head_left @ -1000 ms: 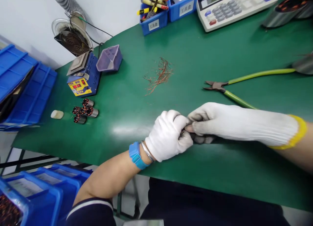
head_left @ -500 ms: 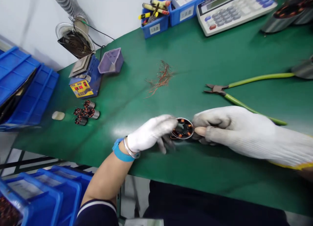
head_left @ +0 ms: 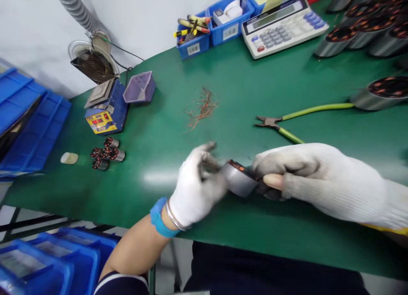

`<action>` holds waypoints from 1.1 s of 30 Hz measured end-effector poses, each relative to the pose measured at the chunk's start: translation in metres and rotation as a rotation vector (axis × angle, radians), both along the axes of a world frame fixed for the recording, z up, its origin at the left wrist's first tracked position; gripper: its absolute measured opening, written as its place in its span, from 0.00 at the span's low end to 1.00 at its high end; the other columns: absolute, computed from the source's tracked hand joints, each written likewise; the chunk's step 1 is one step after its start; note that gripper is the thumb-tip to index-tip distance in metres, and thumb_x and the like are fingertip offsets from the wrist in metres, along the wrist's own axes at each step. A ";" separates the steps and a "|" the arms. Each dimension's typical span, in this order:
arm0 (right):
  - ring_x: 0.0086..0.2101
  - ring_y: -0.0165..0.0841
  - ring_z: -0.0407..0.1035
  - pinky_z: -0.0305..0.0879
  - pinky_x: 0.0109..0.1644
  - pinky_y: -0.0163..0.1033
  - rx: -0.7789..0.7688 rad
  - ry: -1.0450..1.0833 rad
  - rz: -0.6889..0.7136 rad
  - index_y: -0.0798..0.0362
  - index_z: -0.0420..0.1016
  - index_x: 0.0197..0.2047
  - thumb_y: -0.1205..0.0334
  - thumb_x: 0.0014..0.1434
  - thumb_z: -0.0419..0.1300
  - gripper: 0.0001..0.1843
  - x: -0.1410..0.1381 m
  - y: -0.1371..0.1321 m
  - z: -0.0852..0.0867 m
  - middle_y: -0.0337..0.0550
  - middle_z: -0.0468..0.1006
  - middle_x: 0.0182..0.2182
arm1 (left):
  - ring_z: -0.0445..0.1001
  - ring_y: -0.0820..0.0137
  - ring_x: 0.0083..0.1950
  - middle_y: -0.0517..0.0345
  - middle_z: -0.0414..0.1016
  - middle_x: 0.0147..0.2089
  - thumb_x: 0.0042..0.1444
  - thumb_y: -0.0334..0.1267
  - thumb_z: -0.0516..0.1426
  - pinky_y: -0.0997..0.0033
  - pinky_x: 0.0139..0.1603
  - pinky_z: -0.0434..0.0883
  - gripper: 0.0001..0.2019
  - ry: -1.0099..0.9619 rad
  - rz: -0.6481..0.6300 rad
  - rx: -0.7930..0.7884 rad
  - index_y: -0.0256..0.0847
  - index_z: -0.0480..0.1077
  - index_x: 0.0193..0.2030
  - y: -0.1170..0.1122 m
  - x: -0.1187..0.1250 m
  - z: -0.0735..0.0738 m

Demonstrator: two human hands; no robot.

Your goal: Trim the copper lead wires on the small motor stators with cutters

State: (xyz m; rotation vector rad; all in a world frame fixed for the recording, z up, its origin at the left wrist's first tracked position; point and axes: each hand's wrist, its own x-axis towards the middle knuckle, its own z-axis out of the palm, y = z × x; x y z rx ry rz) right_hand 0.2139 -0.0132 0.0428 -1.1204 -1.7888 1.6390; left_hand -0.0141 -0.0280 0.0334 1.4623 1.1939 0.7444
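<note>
A small motor stator [head_left: 240, 180], a silvery metal ring with orange copper windings inside, is tilted just above the front of the green table. My right hand [head_left: 287, 171], in a white glove with a bare thumb tip, pinches the stator's right side. On the other side, my left hand [head_left: 199, 184], also gloved, has its fingers apart and bent. Motion blurs its fingertips by the stator's left edge; whether they touch the metal I cannot tell. Green-handled cutting pliers [head_left: 270, 122] lie open beyond my right hand, which hides part of one handle.
Copper wire scraps [head_left: 204, 109] lie mid-table. Several small stators [head_left: 106, 152] stand left, near a blue-and-yellow device [head_left: 105, 112] and a purple tray [head_left: 140, 87]. A calculator [head_left: 283, 27] and blue tool boxes [head_left: 193, 46] line the back. Larger stators [head_left: 379, 95] stand right.
The stator has tipped from showing its open face to showing its outer side wall. My left hand's fingers have lifted and spread. The camera view has shifted somewhat, revealing more stators at right.
</note>
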 end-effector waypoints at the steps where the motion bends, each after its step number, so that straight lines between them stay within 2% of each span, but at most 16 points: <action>1: 0.23 0.30 0.60 0.57 0.26 0.37 0.061 -0.066 -0.014 0.52 0.67 0.23 0.31 0.56 0.56 0.31 0.001 0.000 0.000 0.42 0.69 0.22 | 0.80 0.62 0.33 0.43 0.80 0.42 0.58 0.68 0.48 0.61 0.28 0.78 0.31 -0.071 -0.088 -0.241 0.39 0.70 0.41 0.004 -0.001 -0.001; 3: 0.24 0.30 0.60 0.57 0.27 0.38 0.135 -0.147 -0.023 0.51 0.68 0.23 0.31 0.58 0.54 0.31 0.001 0.000 -0.001 0.42 0.68 0.22 | 0.74 0.68 0.21 0.48 0.78 0.32 0.58 0.69 0.48 0.70 0.17 0.71 0.34 -0.203 -0.282 -0.603 0.36 0.71 0.47 0.011 -0.003 -0.002; 5: 0.23 0.30 0.58 0.56 0.27 0.38 0.149 -0.172 -0.014 0.51 0.66 0.22 0.30 0.57 0.53 0.32 0.001 0.001 -0.004 0.40 0.65 0.20 | 0.72 0.71 0.18 0.54 0.76 0.28 0.55 0.64 0.57 0.75 0.14 0.67 0.32 -0.320 -0.295 -0.688 0.35 0.70 0.50 0.016 -0.005 0.000; 7: 0.22 0.29 0.56 0.54 0.25 0.38 0.107 -0.173 -0.004 0.51 0.66 0.22 0.30 0.55 0.55 0.31 0.000 0.002 -0.010 0.38 0.62 0.19 | 0.76 0.70 0.24 0.57 0.76 0.31 0.49 0.53 0.67 0.76 0.19 0.71 0.31 -0.425 -0.207 -0.625 0.39 0.68 0.56 0.018 -0.005 0.003; 10: 0.22 0.28 0.57 0.54 0.24 0.36 -0.057 -0.099 0.006 0.52 0.70 0.26 0.32 0.53 0.59 0.29 -0.001 0.002 -0.020 0.38 0.65 0.20 | 0.80 0.65 0.37 0.53 0.78 0.45 0.41 0.40 0.73 0.63 0.39 0.80 0.38 -0.534 -0.166 -0.517 0.45 0.67 0.60 0.013 -0.005 0.006; 12: 0.22 0.28 0.60 0.57 0.24 0.36 -0.192 0.015 -0.013 0.53 0.72 0.29 0.33 0.52 0.61 0.28 -0.002 0.002 -0.025 0.40 0.69 0.22 | 0.79 0.58 0.49 0.48 0.75 0.57 0.42 0.44 0.72 0.54 0.52 0.77 0.31 -0.572 -0.161 -0.381 0.45 0.73 0.55 0.009 -0.005 0.008; 14: 0.21 0.27 0.60 0.57 0.23 0.35 -0.294 0.129 -0.028 0.54 0.72 0.29 0.32 0.48 0.64 0.29 -0.004 0.002 -0.025 0.40 0.69 0.22 | 0.74 0.52 0.60 0.49 0.71 0.65 0.49 0.50 0.68 0.51 0.60 0.72 0.16 -0.589 -0.159 -0.196 0.42 0.79 0.40 0.004 -0.005 0.009; 17: 0.19 0.26 0.57 0.53 0.21 0.34 -0.303 0.165 0.034 0.52 0.67 0.25 0.31 0.48 0.63 0.30 -0.006 0.002 -0.019 0.38 0.67 0.19 | 0.74 0.53 0.60 0.48 0.81 0.49 0.59 0.51 0.61 0.52 0.65 0.69 0.22 -0.578 -0.102 0.059 0.39 0.70 0.19 -0.001 -0.005 0.009; 19: 0.20 0.27 0.57 0.53 0.22 0.35 -0.146 0.048 0.108 0.52 0.66 0.24 0.34 0.54 0.58 0.28 -0.007 0.000 -0.012 0.38 0.66 0.19 | 0.77 0.55 0.55 0.50 0.80 0.40 0.58 0.55 0.61 0.52 0.61 0.72 0.23 -0.541 0.050 0.127 0.40 0.69 0.21 -0.001 -0.003 0.008; 21: 0.22 0.29 0.59 0.56 0.25 0.36 0.092 -0.102 0.167 0.52 0.66 0.24 0.39 0.59 0.53 0.25 -0.006 -0.001 -0.007 0.39 0.67 0.20 | 0.79 0.58 0.49 0.51 0.79 0.42 0.53 0.58 0.63 0.55 0.52 0.78 0.21 -0.422 0.117 -0.012 0.40 0.73 0.31 0.001 0.000 0.007; 24: 0.25 0.31 0.62 0.58 0.30 0.39 0.332 -0.256 0.137 0.51 0.68 0.25 0.44 0.62 0.50 0.22 -0.005 -0.003 -0.006 0.41 0.70 0.23 | 0.79 0.64 0.37 0.53 0.78 0.38 0.51 0.57 0.65 0.61 0.37 0.79 0.23 -0.206 -0.123 -0.453 0.40 0.73 0.43 0.005 0.005 0.008; 26: 0.26 0.32 0.64 0.59 0.31 0.39 0.312 -0.322 0.074 0.50 0.71 0.28 0.44 0.62 0.50 0.22 -0.005 -0.004 -0.008 0.41 0.72 0.25 | 0.78 0.64 0.38 0.54 0.78 0.37 0.47 0.51 0.69 0.60 0.41 0.79 0.21 -0.199 -0.168 -0.476 0.39 0.73 0.41 0.006 0.006 0.010; 28: 0.26 0.33 0.64 0.60 0.30 0.40 0.155 -0.302 0.048 0.50 0.72 0.29 0.39 0.60 0.51 0.24 -0.005 -0.004 -0.010 0.41 0.73 0.25 | 0.78 0.60 0.48 0.53 0.78 0.41 0.44 0.50 0.70 0.57 0.54 0.76 0.19 -0.350 -0.005 -0.278 0.39 0.71 0.32 0.008 0.007 0.012; 30: 0.24 0.33 0.64 0.61 0.29 0.40 -0.001 -0.215 0.031 0.51 0.71 0.28 0.34 0.57 0.51 0.28 -0.007 -0.004 -0.010 0.41 0.72 0.23 | 0.76 0.58 0.54 0.53 0.78 0.42 0.49 0.58 0.64 0.55 0.59 0.73 0.22 -0.531 0.186 -0.166 0.40 0.65 0.25 0.011 0.006 0.013; 31: 0.24 0.32 0.63 0.60 0.28 0.39 -0.014 -0.185 0.021 0.51 0.70 0.27 0.33 0.56 0.52 0.28 -0.008 -0.004 -0.009 0.41 0.71 0.22 | 0.77 0.58 0.53 0.52 0.77 0.40 0.52 0.63 0.60 0.54 0.57 0.75 0.25 -0.577 0.216 -0.215 0.40 0.64 0.24 0.012 0.006 0.012; 33: 0.24 0.32 0.63 0.61 0.29 0.40 0.077 -0.204 0.026 0.51 0.68 0.24 0.36 0.57 0.52 0.26 -0.009 -0.005 -0.009 0.41 0.71 0.22 | 0.80 0.59 0.42 0.52 0.76 0.37 0.54 0.68 0.55 0.52 0.45 0.79 0.28 -0.519 0.098 -0.449 0.40 0.68 0.30 0.012 0.007 0.009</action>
